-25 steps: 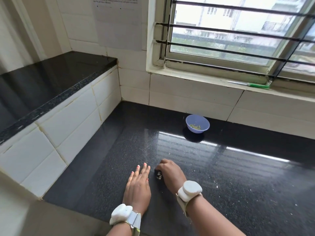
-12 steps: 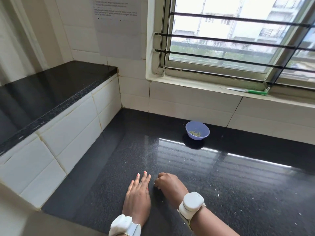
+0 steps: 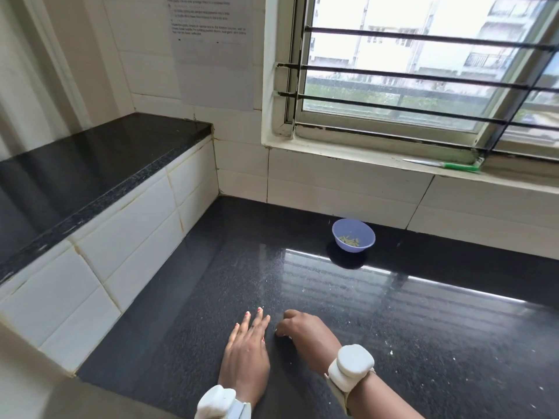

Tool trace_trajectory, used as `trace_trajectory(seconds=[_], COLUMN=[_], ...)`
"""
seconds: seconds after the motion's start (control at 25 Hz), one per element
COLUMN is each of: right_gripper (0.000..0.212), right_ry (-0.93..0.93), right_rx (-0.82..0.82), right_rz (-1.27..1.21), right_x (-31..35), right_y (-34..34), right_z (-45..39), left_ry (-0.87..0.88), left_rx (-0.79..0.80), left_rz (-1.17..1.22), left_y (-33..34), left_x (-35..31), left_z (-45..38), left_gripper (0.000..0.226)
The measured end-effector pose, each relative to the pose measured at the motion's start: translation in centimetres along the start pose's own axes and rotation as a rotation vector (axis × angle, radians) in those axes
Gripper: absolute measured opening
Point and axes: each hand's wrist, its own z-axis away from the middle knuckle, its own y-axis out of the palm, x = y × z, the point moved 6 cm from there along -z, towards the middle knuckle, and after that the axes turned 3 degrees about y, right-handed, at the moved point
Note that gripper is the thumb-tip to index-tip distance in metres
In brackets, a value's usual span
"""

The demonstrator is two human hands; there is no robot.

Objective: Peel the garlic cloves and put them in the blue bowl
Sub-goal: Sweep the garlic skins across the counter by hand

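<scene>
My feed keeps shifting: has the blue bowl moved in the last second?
No. The blue bowl sits where it was, just left of the slanted grout line in the wall tiles; only the camera tilted.

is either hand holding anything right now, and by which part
The left hand lies flat on the counter, holding nothing. The right hand is curled, fingertips down; whether it pinches anything cannot be told.

Only writing anywhere is on the sheet of paper (image 3: 211, 40) stuck to the white tiled wall, way up and beyond the left hand (image 3: 246, 355), just left of the window frame. A few lines of small dark print run across its top, but it's too tiny and blurry to make out a single word. No other labels, brands or numbers.
</scene>
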Motion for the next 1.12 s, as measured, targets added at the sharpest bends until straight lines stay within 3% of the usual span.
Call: trace_trajectory(seconds=[0.28, 0.76, 1.04, 1.12], right_gripper=[0.025, 0.028, 0.027, 0.029], right_ry=[0.042, 0.16, 0.23, 0.255], right_rx=[0.094, 0.059, -0.009, -0.173], right_rz=[0.061, 0.079, 0.146, 0.048], right_x=[0.1, 1.1, 1.6, 2.1], right_y=[0.2, 0.3, 0.8, -0.4], right_z=[0.0, -0.9, -0.2, 0.0], left_ry=[0.007, -0.007, -0.015, -0.002], left_rx=[0.005, 0.013, 0.021, 0.007], left_rz=[0.005, 0.004, 0.039, 0.049], left_y=[0.0, 0.1, 0.8, 0.7], left_x=[0.0, 0.2, 0.3, 0.2], left_z=[0.0, -0.1, 0.1, 0.1], left_gripper=[0.048, 0.047, 0.046, 0.044])
